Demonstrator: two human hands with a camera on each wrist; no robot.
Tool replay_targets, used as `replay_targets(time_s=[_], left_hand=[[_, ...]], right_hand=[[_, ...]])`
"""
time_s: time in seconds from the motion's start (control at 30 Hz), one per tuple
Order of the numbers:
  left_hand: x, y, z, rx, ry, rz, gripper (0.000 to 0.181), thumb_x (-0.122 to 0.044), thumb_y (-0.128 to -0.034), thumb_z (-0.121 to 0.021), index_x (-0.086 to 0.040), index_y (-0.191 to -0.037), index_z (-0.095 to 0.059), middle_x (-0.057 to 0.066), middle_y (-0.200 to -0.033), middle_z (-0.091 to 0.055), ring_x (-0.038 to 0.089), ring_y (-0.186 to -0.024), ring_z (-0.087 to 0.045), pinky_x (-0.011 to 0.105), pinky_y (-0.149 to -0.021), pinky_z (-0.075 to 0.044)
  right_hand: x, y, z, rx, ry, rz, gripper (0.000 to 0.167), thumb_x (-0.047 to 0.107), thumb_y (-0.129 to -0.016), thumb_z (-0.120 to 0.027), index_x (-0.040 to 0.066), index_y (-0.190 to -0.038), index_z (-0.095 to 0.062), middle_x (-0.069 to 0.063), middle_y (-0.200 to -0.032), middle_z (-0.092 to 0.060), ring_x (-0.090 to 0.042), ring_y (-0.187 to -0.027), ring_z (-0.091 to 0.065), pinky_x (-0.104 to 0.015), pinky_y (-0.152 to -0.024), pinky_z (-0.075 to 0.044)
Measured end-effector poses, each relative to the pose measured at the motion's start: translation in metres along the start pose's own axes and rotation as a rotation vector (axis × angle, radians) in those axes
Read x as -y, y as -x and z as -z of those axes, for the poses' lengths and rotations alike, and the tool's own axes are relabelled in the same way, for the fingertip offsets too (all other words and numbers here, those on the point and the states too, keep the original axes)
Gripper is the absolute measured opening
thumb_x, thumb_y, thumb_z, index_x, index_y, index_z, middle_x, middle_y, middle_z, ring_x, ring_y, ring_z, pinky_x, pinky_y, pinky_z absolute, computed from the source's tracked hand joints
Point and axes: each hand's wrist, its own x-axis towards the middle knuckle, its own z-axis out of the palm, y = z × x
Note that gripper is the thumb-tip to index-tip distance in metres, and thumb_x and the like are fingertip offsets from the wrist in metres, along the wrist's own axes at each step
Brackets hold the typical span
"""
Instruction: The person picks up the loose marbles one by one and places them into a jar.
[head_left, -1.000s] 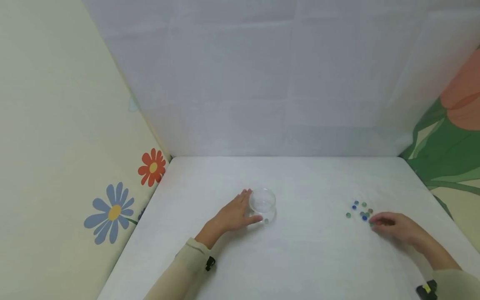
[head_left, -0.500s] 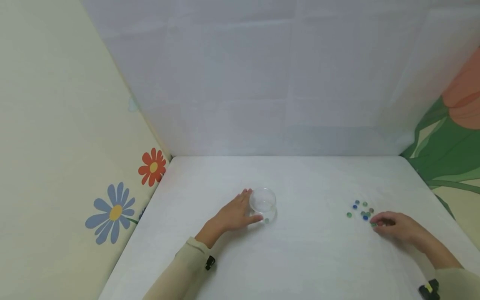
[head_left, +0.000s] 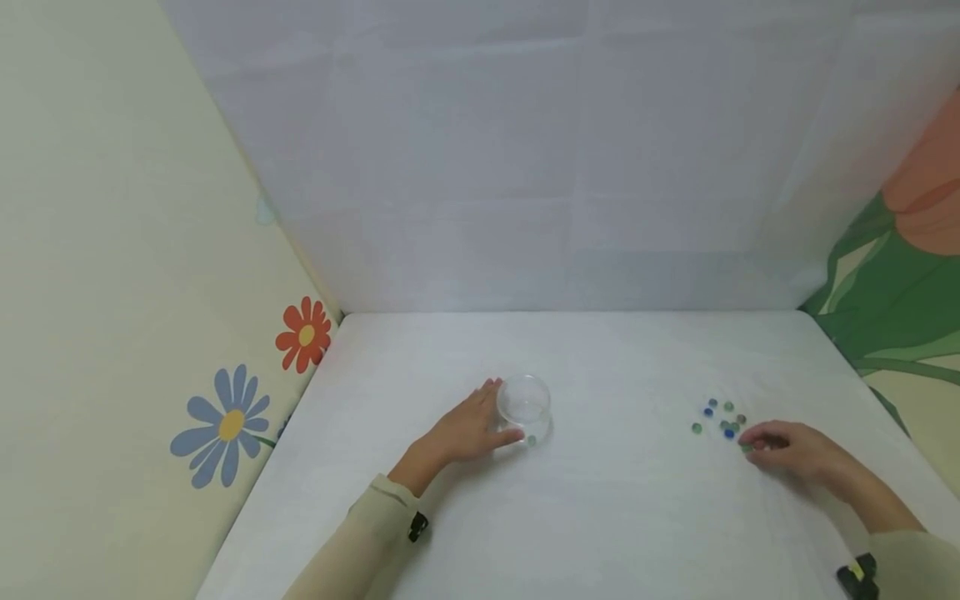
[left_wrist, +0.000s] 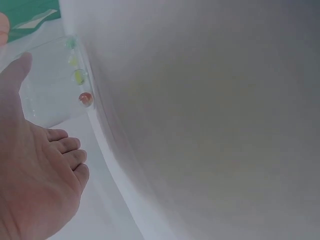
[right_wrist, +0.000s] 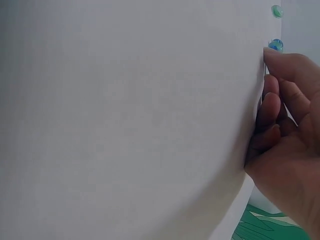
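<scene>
Approx. no net change over past 1 s: L hand (head_left: pixel 467 431), R hand (head_left: pixel 797 452), jar & loose marbles all found in practically same positions; only v. slight shift of whole head view noted.

L hand: thumb spread from fingers, laid across near side of clear jar (head_left: pixel 525 408); fingers set at jar's left/far side. Jar upright on white table (head_left: pixel 615 508), steadied (judged). Several marbles seen low inside in L wrist view, incl. orange marble (left_wrist: pixel 86 99).

R hand: fingers curled, green marble (head_left: pixel 747 447) apparently pinched btwn thumb & forefinger tips, just beside loose cluster, well apart from jar. Exact contact can't be told; hidden in R wrist view. Dark-blue marble (head_left: pixel 729 433) nearest in cluster; other blue, green & brownish marbles scattered beyond.

Implication (judged): work held at grasp stage; no transfer made during this interval, lift off table not evident. Jar count unconfirmed, head view too coarse.
</scene>
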Motion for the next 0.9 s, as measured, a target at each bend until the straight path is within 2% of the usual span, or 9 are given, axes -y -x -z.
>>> replay_targets(time_s=[0.4, 0.67, 0.9], left_hand=[[-0.002, 0.001, -0.002, -0.014, 0.002, -0.008, 0.107, -0.074, -0.0914, -0.053, -0.004, -0.162, -0.014, 0.017, -0.168, -0.017, 0.034, -0.154, -0.019, 0.048, -0.124, -0.025], [-0.001, -0.003, -0.002, -0.012, -0.029, -0.018, 0.106, -0.074, -0.0922, -0.051, -0.004, -0.162, -0.014, 0.015, -0.168, -0.017, 0.031, -0.155, -0.018, 0.046, -0.125, -0.024], [0.000, -0.002, -0.002, -0.010, -0.012, -0.003, 0.106, -0.073, -0.0918, -0.053, -0.005, -0.162, -0.014, 0.016, -0.168, -0.018, 0.032, -0.155, -0.019, 0.048, -0.125, -0.024]], right_hand=[[-0.003, -0.002, -0.001, 0.022, -0.031, -0.034, 0.046, 0.033, -0.089, -0.077, 0.002, -0.122, -0.069, -0.010, -0.109, -0.065, -0.029, -0.103, -0.057, -0.052, -0.089, -0.048], [-0.001, 0.000, 0.001, 0.016, -0.031, -0.028, 0.043, 0.032, -0.090, -0.075, 0.003, -0.121, -0.070, -0.011, -0.110, -0.065, -0.031, -0.105, -0.058, -0.054, -0.090, -0.048], [0.011, 0.006, -0.003, -0.023, -0.097, -0.025, 0.047, 0.031, -0.094, -0.072, -0.002, -0.127, -0.065, -0.025, -0.124, -0.063, -0.040, -0.113, -0.058, -0.055, -0.092, -0.051]])
